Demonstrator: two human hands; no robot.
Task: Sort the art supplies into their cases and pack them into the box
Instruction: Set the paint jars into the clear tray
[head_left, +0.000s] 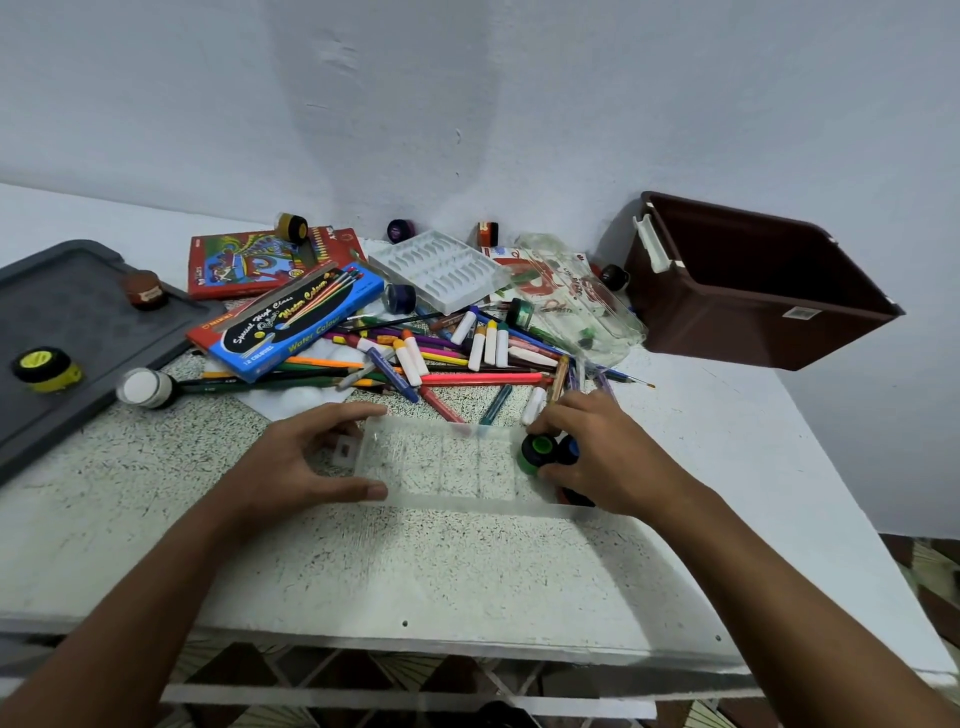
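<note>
A clear plastic tray (447, 462) with several compartments lies on the speckled table in front of me. My left hand (306, 462) grips its left end between thumb and fingers. My right hand (597, 452) holds a green-lidded paint pot (537, 453) at the tray's right end, beside a blue-lidded pot (570, 449) under my fingers. Behind the tray lies a heap of pencils, crayons and white paint tubes (467, 353). The open brown box (753, 283) stands at the back right.
A blue water-colour case (291, 322), a red crayon box (249, 262) and a white tube insert (441, 270) lie at the back. A grey lid (62, 322) at left carries a yellow pot (44, 366) and a brown pot (145, 290). A white pot (145, 387) stands nearby.
</note>
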